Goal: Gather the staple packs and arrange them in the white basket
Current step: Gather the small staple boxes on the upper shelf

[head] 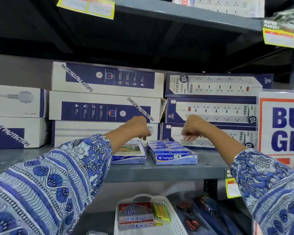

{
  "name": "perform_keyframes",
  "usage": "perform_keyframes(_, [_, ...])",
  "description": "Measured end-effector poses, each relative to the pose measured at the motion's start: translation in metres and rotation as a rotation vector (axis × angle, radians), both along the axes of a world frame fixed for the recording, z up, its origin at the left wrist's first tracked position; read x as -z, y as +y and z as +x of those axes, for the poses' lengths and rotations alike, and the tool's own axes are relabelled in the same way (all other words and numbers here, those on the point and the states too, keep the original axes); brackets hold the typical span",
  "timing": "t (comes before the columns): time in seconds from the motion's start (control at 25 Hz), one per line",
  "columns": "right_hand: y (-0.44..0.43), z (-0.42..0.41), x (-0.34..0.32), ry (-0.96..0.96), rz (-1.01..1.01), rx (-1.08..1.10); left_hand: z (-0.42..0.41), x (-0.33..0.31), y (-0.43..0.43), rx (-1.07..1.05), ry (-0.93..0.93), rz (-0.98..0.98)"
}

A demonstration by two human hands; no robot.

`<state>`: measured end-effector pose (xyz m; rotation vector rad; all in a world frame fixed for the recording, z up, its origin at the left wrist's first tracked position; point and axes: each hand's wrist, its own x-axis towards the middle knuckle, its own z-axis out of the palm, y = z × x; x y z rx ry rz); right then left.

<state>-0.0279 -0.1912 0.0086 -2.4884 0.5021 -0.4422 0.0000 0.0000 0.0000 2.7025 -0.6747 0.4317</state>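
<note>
On the shelf in front of me sit two blue staple packs, side by side. My left hand is over the back of the left pack, the open one with a clear window. My right hand hangs above the back of the right pack, the one full of small boxes. Both grips are curled with the fingers close together, and neither is clamped on anything yet. I cannot tell if my left fingers touch the pack under them. Each pack lies just below and a bit toward me from its hand, so I think both hands need to drop down. The right pack's long side runs from me to the back of the shelf. Big plug boxes are stacked just behind, so there is little room back there. Down below, the white basket already has red packs in it, with room on the right.
</note>
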Motion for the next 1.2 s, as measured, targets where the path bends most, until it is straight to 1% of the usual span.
perform_keyframes(0.04, [-0.001, -0.005, 0.004, 0.110, 0.052, -0.017, -0.002, 0.001, -0.004, -0.008, 0.070, 0.102])
perform_keyframes(0.12, [-0.005, -0.011, 0.012, 0.230, 0.103, -0.034, -0.005, 0.004, -0.011, -0.029, 0.161, 0.205])
perform_keyframes(0.16, [-0.005, -0.014, 0.016, 0.242, 0.106, -0.039, -0.011, 0.005, -0.012, -0.041, 0.209, 0.234])
perform_keyframes(0.24, [-0.005, -0.017, 0.021, 0.229, 0.103, -0.046, -0.010, 0.007, -0.014, -0.042, 0.279, 0.207])
perform_keyframes(0.4, [-0.005, -0.020, 0.023, 0.220, 0.112, -0.070, -0.011, 0.004, -0.013, -0.025, 0.340, 0.189])
perform_keyframes(0.48, [-0.004, -0.019, 0.021, 0.199, 0.138, -0.078, -0.013, 0.004, -0.013, -0.028, 0.307, 0.242])
perform_keyframes(0.64, [-0.007, -0.018, 0.016, 0.226, 0.146, -0.086, -0.024, 0.002, -0.010, -0.080, 0.138, 0.321])
perform_keyframes(0.96, [-0.008, -0.016, 0.013, 0.281, 0.167, -0.081, -0.026, 0.004, -0.014, -0.162, 0.079, 0.430])
perform_keyframes(1.08, [-0.011, -0.014, 0.013, 0.291, 0.186, -0.067, -0.024, 0.004, -0.011, -0.210, 0.069, 0.428])
perform_keyframes(1.2, [-0.014, -0.012, 0.015, 0.308, 0.219, -0.065, -0.024, 0.006, -0.013, -0.194, 0.065, 0.421])
